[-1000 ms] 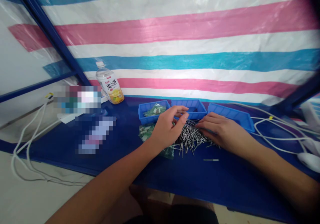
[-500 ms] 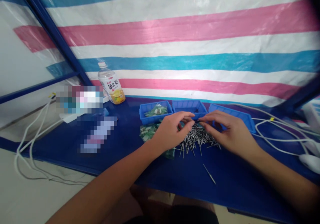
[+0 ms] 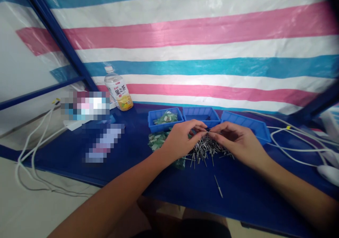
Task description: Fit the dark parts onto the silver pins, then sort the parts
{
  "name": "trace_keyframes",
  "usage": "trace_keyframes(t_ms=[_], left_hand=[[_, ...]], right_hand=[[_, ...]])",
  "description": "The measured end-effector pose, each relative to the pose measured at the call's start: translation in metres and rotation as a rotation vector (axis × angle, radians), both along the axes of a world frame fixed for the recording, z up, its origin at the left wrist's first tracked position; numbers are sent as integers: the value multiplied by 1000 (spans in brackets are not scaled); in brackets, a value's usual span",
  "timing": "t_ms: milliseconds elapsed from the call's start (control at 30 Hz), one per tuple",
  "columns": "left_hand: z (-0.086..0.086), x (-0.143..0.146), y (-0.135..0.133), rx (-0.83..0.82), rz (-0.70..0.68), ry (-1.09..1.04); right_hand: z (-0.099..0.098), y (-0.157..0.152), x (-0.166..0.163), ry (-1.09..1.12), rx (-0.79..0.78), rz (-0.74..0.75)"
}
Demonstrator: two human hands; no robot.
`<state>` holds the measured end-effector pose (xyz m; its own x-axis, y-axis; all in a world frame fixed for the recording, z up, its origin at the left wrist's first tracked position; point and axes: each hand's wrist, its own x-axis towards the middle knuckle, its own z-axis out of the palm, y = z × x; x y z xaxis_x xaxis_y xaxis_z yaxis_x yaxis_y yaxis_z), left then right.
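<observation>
Over a pile of thin metal blind rivets (image 3: 205, 151), my left hand (image 3: 182, 135) and my right hand (image 3: 237, 139) come together fingertip to fingertip. Both are closed in a pinch on what looks like one small blind rivet (image 3: 207, 132), mostly covered by the fingers. A single loose rivet (image 3: 218, 187) lies on the blue table (image 3: 185, 188) in front of the pile. Green plastic packets (image 3: 157, 140) sit left of the pile, partly behind my left wrist.
Behind the hands stand a blue bin (image 3: 165, 125) holding a green packet, a middle blue bin (image 3: 201, 114) and a right blue bin (image 3: 262, 132). A drink bottle (image 3: 119, 89) is at the back left. White cables (image 3: 293, 146) and a white mouse (image 3: 328, 174) lie right.
My right hand has moved left, so its fingertips now meet those of my left hand. The loose rivet in front has swung a little, its near end now farther left.
</observation>
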<state>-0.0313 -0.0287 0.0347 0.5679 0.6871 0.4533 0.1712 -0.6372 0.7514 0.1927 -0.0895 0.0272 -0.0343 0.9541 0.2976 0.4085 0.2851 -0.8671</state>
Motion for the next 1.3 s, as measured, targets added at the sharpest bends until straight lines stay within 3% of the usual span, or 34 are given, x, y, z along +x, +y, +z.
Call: trace_keyframes(t_ms=[200, 500, 700, 900, 1300], left_hand=[[1, -1, -1, -55, 25, -66], [3, -1, -5, -96, -2, -62], [0, -2, -8, -95, -50, 83], [2, 0, -10, -81, -86, 32], [-9, 2, 1, -184, 10, -153]], right_hand=[[1, 0, 3, -246, 100, -7], [3, -4, 3, -285, 213, 10], [5, -6, 3, -305, 213, -141], [4, -5, 0, -315, 282, -67], [2, -6, -2, -349, 205, 4]])
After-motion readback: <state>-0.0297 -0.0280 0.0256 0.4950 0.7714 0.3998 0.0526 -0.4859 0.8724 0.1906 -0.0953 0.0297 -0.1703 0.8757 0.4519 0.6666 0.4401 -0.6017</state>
